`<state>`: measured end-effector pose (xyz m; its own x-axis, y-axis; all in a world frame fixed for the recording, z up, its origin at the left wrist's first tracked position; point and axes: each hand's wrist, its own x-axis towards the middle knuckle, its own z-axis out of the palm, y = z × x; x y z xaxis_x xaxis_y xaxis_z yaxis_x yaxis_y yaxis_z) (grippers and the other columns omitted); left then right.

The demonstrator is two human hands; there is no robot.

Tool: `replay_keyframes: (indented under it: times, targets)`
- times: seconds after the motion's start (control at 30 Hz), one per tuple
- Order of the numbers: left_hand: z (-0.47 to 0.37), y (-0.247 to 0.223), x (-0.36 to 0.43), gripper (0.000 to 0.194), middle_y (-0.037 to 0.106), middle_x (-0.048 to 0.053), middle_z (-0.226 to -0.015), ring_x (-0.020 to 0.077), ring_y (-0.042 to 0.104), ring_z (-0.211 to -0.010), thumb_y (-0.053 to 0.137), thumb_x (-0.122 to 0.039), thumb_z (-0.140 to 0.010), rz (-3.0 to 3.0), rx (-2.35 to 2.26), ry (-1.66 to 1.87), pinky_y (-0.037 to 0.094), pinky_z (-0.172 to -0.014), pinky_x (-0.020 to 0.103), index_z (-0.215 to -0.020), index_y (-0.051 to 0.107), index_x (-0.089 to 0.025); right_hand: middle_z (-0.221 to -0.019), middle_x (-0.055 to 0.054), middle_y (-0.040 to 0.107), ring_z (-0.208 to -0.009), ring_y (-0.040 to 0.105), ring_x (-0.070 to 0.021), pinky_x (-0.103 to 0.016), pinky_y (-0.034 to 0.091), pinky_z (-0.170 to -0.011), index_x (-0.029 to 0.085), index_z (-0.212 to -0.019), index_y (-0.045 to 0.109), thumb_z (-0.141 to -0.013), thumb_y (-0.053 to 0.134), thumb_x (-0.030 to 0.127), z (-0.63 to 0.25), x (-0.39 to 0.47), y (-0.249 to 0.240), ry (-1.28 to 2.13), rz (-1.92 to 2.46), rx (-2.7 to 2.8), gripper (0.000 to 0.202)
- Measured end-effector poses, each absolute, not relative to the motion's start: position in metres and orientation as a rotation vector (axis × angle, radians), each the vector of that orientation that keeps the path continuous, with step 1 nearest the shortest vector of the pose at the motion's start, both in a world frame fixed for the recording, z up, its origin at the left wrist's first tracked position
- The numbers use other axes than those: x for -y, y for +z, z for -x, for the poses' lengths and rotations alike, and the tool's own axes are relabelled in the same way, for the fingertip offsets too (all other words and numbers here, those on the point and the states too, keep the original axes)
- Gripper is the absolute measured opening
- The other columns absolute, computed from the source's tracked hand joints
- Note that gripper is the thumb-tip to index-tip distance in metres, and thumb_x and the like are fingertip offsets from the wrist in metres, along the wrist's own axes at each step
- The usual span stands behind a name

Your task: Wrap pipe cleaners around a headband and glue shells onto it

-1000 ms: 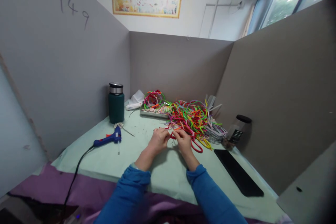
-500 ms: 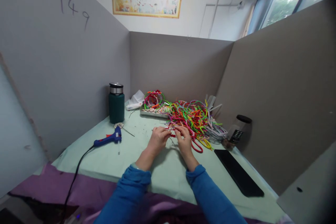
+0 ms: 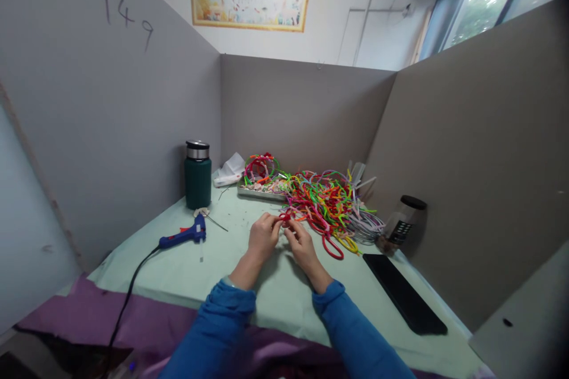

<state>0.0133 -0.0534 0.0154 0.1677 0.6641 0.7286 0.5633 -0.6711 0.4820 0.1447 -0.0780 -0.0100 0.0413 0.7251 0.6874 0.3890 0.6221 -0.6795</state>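
Observation:
Between my fingertips, over the middle of the table, is a small bent piece of red pipe cleaner (image 3: pixel 285 217). My left hand (image 3: pixel 263 235) pinches it from the left, thumb and forefinger together. From the right, my right hand (image 3: pixel 301 243) closes its fingertips on the same red piece. The fingers partly cover it, so its full shape is hidden. Just beyond my hands lies a tangled heap of coloured pipe cleaners (image 3: pixel 326 195), with a red loop (image 3: pixel 333 247) sticking out toward me.
A blue glue gun (image 3: pixel 183 237) with a black cord lies left, before a green bottle (image 3: pixel 198 180). A metal tray (image 3: pixel 262 195) of small pieces and a white tissue (image 3: pixel 230 170) sit behind. At right are a clear jar (image 3: pixel 400 225) and a black slab (image 3: pixel 403 293).
My right hand has moved left, closer to my left hand. The red piece, stretched between the hands before, is now gathered into a small loop at the fingertips.

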Motion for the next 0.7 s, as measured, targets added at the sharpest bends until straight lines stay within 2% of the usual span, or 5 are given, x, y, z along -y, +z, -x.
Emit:
replay_keyframes:
  times: [0.07,0.27,0.4,0.57,0.7]
  targets:
    - [-0.0141,0.0159,0.0541,0.015,0.065,0.005,-0.08,0.0136,0.06,-0.074,0.054,-0.02,-0.084,-2.314,-1.212,1.488,0.045,-0.071,0.024,-0.084,0.068,-0.017,-0.099,-0.008,0.061,-0.086,0.058,-0.0185,-0.028,0.049,-0.066,0.018,-0.105,0.06,-0.084,0.048,0.023,-0.1454,0.0766,-0.0112,0.362,0.964,1.594,0.025]
    - [-0.015,0.0171,0.0553,0.016,0.07,0.004,-0.08,0.014,0.063,-0.072,0.054,-0.021,-0.083,-2.203,-1.204,1.336,0.046,-0.067,0.024,-0.085,0.07,-0.017,-0.093,-0.005,0.057,-0.079,0.056,-0.0153,-0.022,0.046,-0.057,0.018,-0.092,0.062,-0.077,0.047,0.016,-0.1421,0.0767,-0.0134,0.409,0.98,1.657,0.021]
    - [-0.0157,0.0166,0.0534,0.018,0.072,0.004,-0.084,0.014,0.064,-0.075,0.054,-0.014,-0.08,-2.162,-1.171,1.326,0.047,-0.071,0.024,-0.088,0.071,-0.017,-0.091,-0.006,0.058,-0.082,0.056,-0.0167,-0.024,0.045,-0.059,0.018,-0.079,0.062,-0.079,0.05,0.022,-0.144,0.0742,-0.0143,0.381,0.991,1.608,0.012]
    - [-0.0179,0.0138,0.0507,0.022,0.072,0.006,-0.089,0.0145,0.065,-0.082,0.055,-0.01,-0.079,-2.204,-1.144,1.363,0.048,-0.078,0.025,-0.092,0.071,-0.016,-0.082,-0.004,0.061,-0.079,0.056,-0.0175,-0.027,0.045,-0.068,0.019,-0.075,0.062,-0.082,0.051,0.029,-0.1496,0.0714,-0.0145,0.361,1.011,1.573,0.016]
    - [-0.0183,0.0133,0.0519,0.022,0.071,0.006,-0.086,0.0149,0.064,-0.079,0.053,-0.011,-0.081,-2.296,-1.182,1.359,0.049,-0.077,0.026,-0.093,0.071,-0.017,-0.068,-0.001,0.059,-0.068,0.054,-0.0165,-0.028,0.043,-0.066,0.019,-0.069,0.06,-0.085,0.048,0.035,-0.1511,0.0722,-0.0137,0.428,1.067,1.543,0.026]
